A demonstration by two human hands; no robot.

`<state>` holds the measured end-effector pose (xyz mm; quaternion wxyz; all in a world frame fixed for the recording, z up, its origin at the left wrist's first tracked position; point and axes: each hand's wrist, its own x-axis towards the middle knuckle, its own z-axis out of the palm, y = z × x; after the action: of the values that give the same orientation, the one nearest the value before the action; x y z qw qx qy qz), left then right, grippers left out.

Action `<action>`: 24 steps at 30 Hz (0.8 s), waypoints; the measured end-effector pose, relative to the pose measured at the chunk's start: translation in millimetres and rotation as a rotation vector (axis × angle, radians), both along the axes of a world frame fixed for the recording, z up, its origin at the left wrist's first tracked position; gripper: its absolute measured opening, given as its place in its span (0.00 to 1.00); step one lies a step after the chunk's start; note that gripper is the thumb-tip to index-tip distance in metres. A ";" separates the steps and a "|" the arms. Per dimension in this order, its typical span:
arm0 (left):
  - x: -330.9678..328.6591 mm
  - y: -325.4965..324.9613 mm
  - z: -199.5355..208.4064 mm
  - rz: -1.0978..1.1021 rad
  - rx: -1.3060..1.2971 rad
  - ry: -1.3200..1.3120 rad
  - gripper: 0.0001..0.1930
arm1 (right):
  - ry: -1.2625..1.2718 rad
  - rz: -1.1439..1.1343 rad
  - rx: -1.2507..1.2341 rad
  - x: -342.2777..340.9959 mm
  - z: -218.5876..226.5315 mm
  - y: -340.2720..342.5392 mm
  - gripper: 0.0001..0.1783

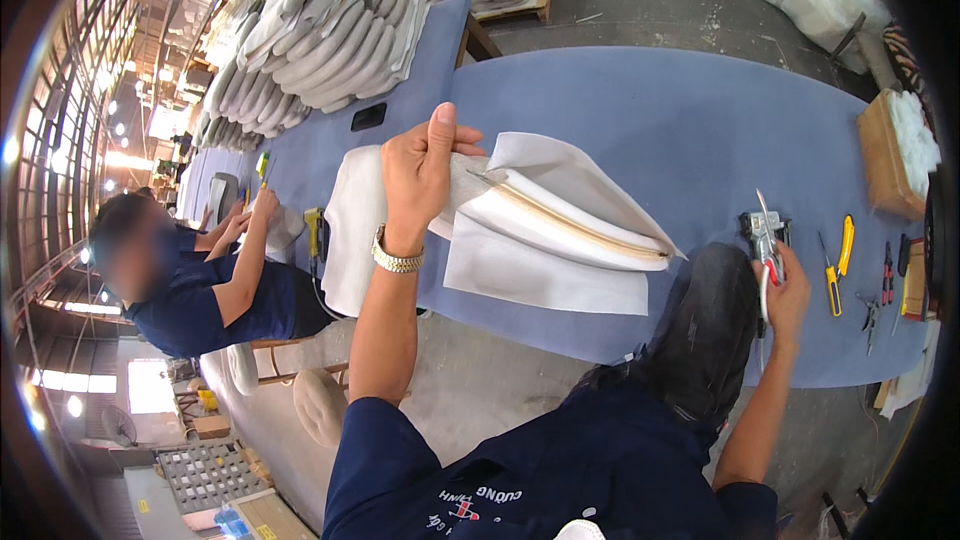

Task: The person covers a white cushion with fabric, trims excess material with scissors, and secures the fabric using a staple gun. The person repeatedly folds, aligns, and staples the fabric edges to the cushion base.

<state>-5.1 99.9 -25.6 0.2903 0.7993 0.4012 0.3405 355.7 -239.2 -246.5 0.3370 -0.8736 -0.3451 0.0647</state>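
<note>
Hands well apart. Left hand [422,168], left of centre, lies over the pale cushion [560,218] at mid-frame, thumb raised; grip cannot be told. Right hand [789,290], right of frame, closed around red-handled scissors [771,272] above blue table [700,120].

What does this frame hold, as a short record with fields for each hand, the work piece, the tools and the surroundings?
Left hand: the left hand is at the pale upholstery piece; its grip is unclear
Right hand: the right hand holds what look like scissors, points away from the body
Work piece: flaps spread, tan strip along the middle
Surface: blue-covered table
Loose tools: yellow utility knife, yellow-handled screwdriver, red-handled pliers
Beyond: black smartphone, stacked grey cushions
Left side: a co-worker in dark blue
</note>
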 end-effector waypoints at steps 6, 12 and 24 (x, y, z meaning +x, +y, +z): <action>-1.8 6.1 0.2 -0.116 -0.094 -0.102 0.34 | -0.045 -0.171 -0.306 97.3 -86.2 -89.4 0.23; 13.9 -4.5 2.5 -0.159 -0.059 -0.054 0.33 | -0.023 0.000 -0.018 98.6 -56.2 -57.8 0.16; 55.5 -22.0 12.6 -0.372 -0.066 -0.010 0.25 | 0.411 0.520 0.730 -171.6 170.1 177.7 0.09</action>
<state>50.5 77.9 -13.1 0.3765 0.8479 0.2560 0.2715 184.1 -61.5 -76.4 0.6550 -0.5525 -0.4782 0.1924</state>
